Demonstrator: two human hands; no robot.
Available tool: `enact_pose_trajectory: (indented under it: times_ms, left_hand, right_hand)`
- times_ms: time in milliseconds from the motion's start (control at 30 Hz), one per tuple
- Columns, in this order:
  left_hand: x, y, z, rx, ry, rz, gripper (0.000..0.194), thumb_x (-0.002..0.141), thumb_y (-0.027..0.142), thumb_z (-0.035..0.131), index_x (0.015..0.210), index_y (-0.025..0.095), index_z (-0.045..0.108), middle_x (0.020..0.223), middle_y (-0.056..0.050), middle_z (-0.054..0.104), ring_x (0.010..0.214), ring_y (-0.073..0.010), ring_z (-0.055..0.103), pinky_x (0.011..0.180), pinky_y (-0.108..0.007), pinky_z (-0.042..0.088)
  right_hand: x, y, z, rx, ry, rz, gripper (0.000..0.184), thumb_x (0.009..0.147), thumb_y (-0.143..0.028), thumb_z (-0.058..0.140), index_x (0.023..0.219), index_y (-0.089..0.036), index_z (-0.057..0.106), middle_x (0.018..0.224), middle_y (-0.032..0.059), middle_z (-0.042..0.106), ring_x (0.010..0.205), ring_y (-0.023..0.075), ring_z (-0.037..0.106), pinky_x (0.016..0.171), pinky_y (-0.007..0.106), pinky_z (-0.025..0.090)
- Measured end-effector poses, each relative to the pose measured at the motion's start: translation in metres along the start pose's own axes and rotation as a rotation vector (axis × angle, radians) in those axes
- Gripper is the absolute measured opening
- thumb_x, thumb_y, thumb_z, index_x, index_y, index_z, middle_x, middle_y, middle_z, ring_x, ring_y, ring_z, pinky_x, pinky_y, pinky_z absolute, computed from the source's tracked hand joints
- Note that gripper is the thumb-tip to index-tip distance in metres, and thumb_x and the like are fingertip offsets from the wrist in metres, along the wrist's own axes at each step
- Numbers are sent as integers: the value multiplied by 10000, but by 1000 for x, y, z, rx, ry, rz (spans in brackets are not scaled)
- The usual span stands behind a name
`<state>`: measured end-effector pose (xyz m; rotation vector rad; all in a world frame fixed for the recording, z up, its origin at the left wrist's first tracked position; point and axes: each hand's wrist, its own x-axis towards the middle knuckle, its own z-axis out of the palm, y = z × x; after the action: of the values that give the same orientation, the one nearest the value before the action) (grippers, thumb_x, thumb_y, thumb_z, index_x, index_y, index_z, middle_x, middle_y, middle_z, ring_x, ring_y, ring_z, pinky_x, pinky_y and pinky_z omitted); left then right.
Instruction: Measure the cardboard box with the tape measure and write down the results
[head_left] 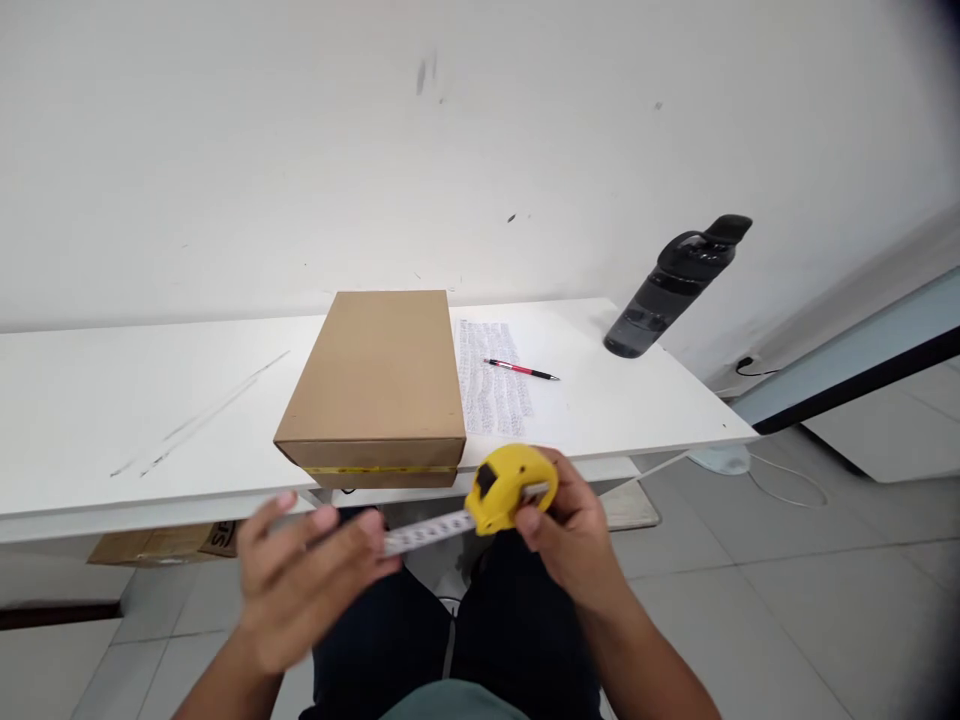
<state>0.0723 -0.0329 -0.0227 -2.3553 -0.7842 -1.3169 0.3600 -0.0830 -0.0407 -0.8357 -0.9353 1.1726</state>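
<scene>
My right hand (574,530) grips a yellow tape measure (514,485) by its case, in front of the white table's edge. A short length of its pale blade (429,533) is pulled out to the left, with blurred figures on it. At the blade's free end is my left hand (307,580), thumb and index finger closed on the tip and the other fingers spread; motion blurs it a little. Just beyond both hands, a closed brown cardboard box (379,375) lies on the table, its near side marked by a yellow strip (375,469).
On the white table (150,390), a handwritten sheet (491,400) lies right of the box, with a red and black pen (521,370) on it. A dark bottle (667,290) stands at the right. Underneath, another carton (165,543) shows at left. A wall rises behind.
</scene>
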Motion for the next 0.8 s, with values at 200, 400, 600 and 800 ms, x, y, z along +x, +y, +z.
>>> enact_pose_trajectory:
  times_ms: [200, 400, 600, 800]
  left_hand:
    - [29, 46, 47, -61, 29, 264, 429, 687, 654, 834, 951, 342, 701, 1194, 12, 744, 1475, -207, 358, 1282, -436, 282]
    - [55, 41, 73, 231, -148, -27, 699, 835, 675, 692, 1370, 245, 557, 1312, -102, 700, 1267, -309, 605, 1270, -504, 177]
    - [66, 52, 80, 275, 48, -145, 419, 826, 558, 758, 1002, 209, 611, 968, -67, 762, 992, -286, 715, 1242, -595, 221]
    - [53, 26, 36, 42, -68, -75, 224, 863, 251, 755, 1023, 208, 604, 1024, -66, 758, 1054, -258, 712, 1232, -659, 281]
  right_hand:
    - [-18, 17, 3, 69, -95, 40, 473, 732, -406, 900, 1116, -291, 649, 880, -3, 718, 611, 108, 584, 576, 235, 508]
    - [19, 56, -35, -207, 281, -152, 508, 780, -489, 823, 1160, -255, 579, 826, -13, 671, 600, 125, 562, 546, 249, 462]
    - [66, 71, -58, -848, 405, -283, 509, 847, -581, 668, 1179, -214, 548, 1111, 107, 701, 997, 266, 652, 1053, 566, 427]
    - [92, 67, -94, -1188, 423, -213, 469, 880, -599, 555, 1111, -191, 557, 913, 70, 716, 785, 247, 646, 1183, 645, 241]
